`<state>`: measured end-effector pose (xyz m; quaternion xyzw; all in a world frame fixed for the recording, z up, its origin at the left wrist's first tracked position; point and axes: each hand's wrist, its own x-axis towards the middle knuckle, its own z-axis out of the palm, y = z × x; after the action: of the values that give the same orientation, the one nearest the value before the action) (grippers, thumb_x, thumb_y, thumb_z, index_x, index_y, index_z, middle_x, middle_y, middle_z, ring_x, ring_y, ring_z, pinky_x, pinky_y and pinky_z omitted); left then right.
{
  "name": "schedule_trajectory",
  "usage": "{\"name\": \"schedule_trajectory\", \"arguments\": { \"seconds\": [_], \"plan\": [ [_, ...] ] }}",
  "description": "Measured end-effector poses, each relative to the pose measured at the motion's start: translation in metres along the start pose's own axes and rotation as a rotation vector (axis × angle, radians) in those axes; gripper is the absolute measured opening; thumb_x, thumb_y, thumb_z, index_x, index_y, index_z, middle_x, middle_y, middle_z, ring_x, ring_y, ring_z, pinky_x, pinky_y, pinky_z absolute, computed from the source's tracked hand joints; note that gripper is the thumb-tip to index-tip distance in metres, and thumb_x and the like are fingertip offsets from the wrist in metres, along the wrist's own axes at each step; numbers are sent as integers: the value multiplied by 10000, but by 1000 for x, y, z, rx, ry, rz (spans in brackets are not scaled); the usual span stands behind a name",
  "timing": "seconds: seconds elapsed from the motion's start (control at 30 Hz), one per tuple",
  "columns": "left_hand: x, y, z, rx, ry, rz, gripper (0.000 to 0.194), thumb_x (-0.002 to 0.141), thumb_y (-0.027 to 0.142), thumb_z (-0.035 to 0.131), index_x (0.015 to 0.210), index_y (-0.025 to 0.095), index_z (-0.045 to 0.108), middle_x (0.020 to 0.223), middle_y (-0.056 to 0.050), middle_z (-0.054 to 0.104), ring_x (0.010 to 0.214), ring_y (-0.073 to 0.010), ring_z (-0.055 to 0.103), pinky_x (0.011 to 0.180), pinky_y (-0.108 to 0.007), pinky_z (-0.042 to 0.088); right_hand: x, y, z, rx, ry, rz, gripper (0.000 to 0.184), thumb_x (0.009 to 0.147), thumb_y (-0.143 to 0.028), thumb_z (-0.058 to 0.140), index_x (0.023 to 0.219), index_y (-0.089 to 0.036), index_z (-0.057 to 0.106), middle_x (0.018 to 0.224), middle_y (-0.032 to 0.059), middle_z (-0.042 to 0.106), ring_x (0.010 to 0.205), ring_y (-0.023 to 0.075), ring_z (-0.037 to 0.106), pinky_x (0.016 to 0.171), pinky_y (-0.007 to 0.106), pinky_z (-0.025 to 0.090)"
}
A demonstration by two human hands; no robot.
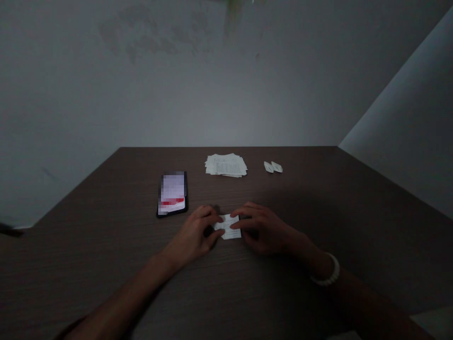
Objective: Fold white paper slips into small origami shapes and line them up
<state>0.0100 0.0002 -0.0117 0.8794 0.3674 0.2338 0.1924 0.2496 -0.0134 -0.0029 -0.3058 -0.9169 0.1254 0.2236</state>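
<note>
A small printed white paper (232,233), with a crease and a folded left part, lies on the table in front of me. At its left side, my left hand (200,230) pinches it between thumb and fingers. My right hand (260,227) is closed on the right side, its fingertips pressing on the upper face; the thumb is mostly hidden below the fingers. A beaded bracelet (329,274) circles my right wrist.
Beyond my hands is an untidy stack of printed sheets (226,165). Two small folded paper pieces (273,167) lie to its right. A phone (172,193) with a lit, blurred screen rests on the left of the brown table (106,212). A wall (226,94) stands behind.
</note>
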Motion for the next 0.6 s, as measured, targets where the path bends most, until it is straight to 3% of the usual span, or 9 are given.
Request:
{"name": "schedule_trajectory", "arguments": {
  "seconds": [0.13, 0.3, 0.6],
  "plan": [
    [0, 3, -2, 18, -21, 28, 121, 855, 226, 613, 904, 177, 711, 982, -69, 573, 958, -221, 560, 870, -385, 468, 0, 1, 1, 8, 7, 4, 348, 755, -85, 593, 1075, -205, 659, 1164, 75, 614, 1000, 204, 537, 850, 366, 446],
    [-1, 2, -3, 36, -37, 67, 166, 868, 225, 586, 964, 173, 711, 998, -76, 556, 955, -216, 551, 865, -394, 476, 0, 7, 8, 17, 51, -23, 251, 792, -150, 624, 1025, -221, 682, 1163, 63, 620, 1002, 203, 545, 866, 367, 446],
    [-4, 0, 5, 34, 44, 78, 178, 828, 267, 659, 973, 168, 680, 1047, -83, 553, 990, -232, 547, 872, -403, 483, 3, 0, 8, 14, 55, -36, 127, 855, -184, 616, 937, -230, 702, 1167, 36, 632, 1032, 191, 533, 874, 329, 454]
  ]
}}
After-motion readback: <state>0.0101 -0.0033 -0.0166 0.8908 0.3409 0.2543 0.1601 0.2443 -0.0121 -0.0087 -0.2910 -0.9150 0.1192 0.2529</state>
